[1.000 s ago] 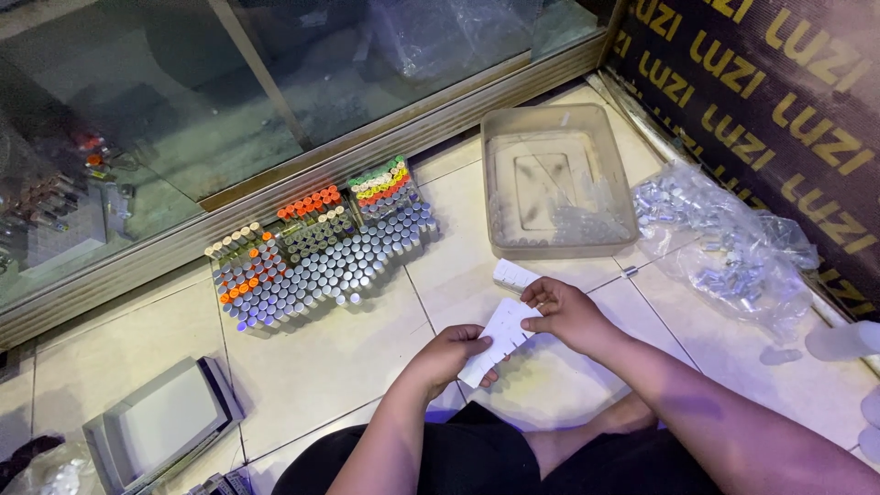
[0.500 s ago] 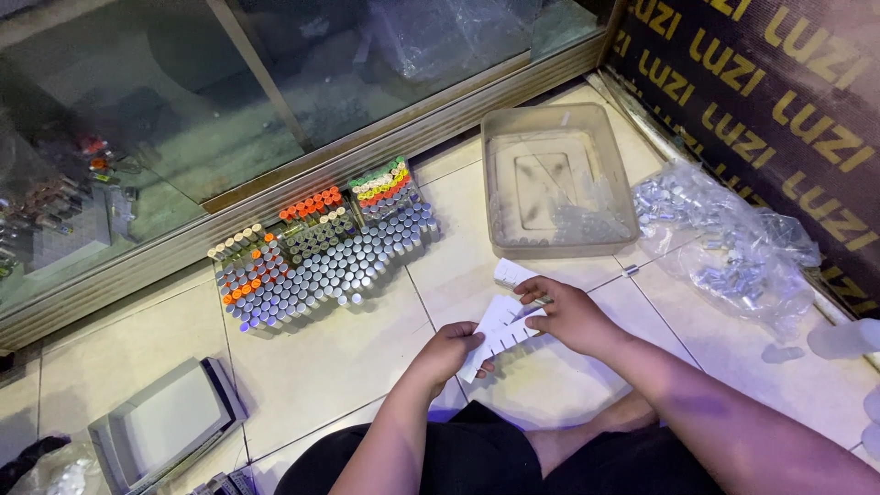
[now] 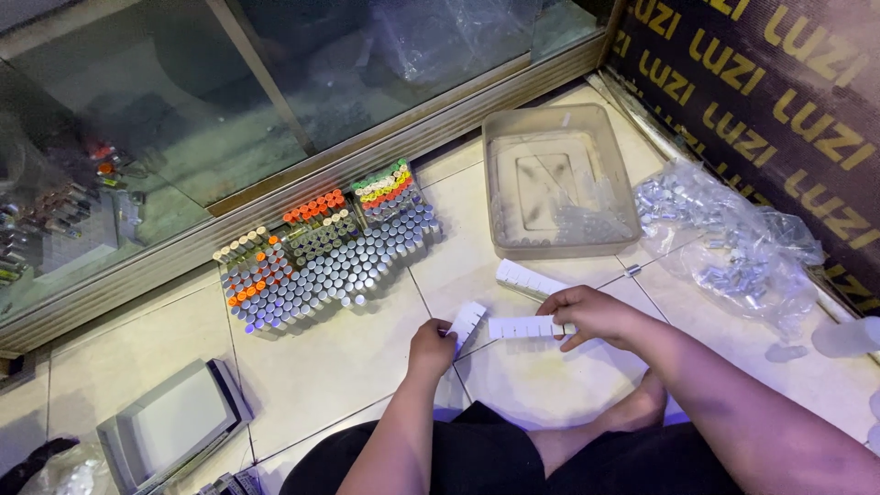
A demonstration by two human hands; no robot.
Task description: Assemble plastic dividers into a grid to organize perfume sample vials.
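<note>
I sit on a tiled floor. My left hand point(image 3: 431, 348) pinches a short white label strip point(image 3: 466, 323) at its lower end. My right hand point(image 3: 591, 314) holds a longer white label strip point(image 3: 521, 327) stretched out flat to the left, a small gap between the two pieces. Another white strip point(image 3: 530, 280) lies on the tile just beyond my right hand. Ahead to the left stands a tight block of several small capped vials point(image 3: 325, 252), mostly silver tops with orange, cream, green, yellow and red ones.
An empty clear plastic tub point(image 3: 557, 183) sits beyond my right hand. A crumpled clear bag of small vials point(image 3: 729, 243) lies at right by a dark printed wall. A glass cabinet door point(image 3: 275, 92) runs along the back. A flat grey tray point(image 3: 174, 423) rests at lower left.
The single white strip held between both hands has come apart into two pieces; my left hand keeps the short piece, my right hand moved right with the long one.
</note>
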